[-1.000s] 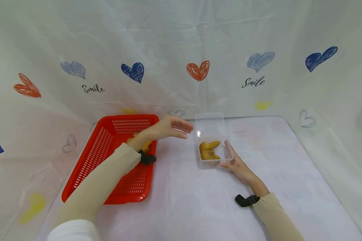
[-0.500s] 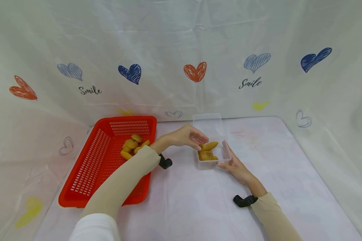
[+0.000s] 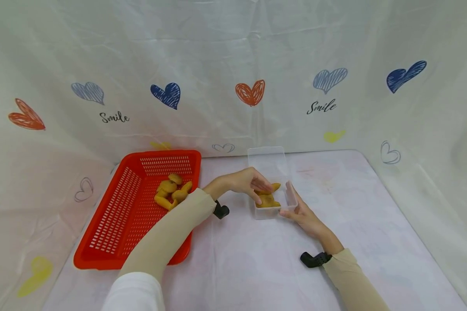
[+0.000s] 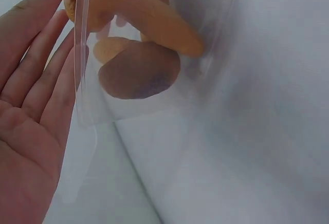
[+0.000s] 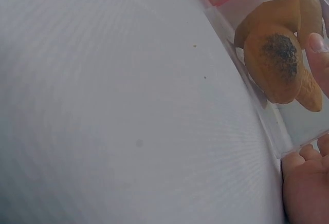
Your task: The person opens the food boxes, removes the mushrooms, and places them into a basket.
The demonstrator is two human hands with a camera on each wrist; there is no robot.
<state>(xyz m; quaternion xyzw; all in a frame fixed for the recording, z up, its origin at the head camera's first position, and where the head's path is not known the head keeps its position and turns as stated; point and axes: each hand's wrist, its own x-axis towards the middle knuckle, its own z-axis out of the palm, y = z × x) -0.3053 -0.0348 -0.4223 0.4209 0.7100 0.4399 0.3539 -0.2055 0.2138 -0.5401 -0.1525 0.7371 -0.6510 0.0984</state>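
Observation:
A clear plastic box (image 3: pixel 267 211) stands on the white-covered table with its lid (image 3: pixel 267 160) folded back. Knobbly yellow-brown pieces (image 3: pixel 267 202) lie in its left part; a rounded piece (image 5: pixel 280 62) carries a dark patch. My left hand (image 3: pixel 246 182) reaches over the left wall, its thumb and fingers on either side of a yellow-brown piece. In the left wrist view, a tapering piece (image 4: pixel 159 23) shows through the plastic beside the left hand (image 4: pixel 36 80). My right hand (image 3: pixel 304 214) holds the box at its front right corner, thumb in front and fingers along the right wall.
To the left, a red perforated basket (image 3: pixel 113 224) holds several more yellow-brown pieces (image 3: pixel 167 186), partly behind the left sleeve (image 3: pixel 167 235). A white curtain (image 3: pixel 202 65) printed with hearts hangs behind the table.
The left hand has moved right from beside the box to down over the pieces inside, and its fingers have curled over one. The right hand has stayed at the box corner.

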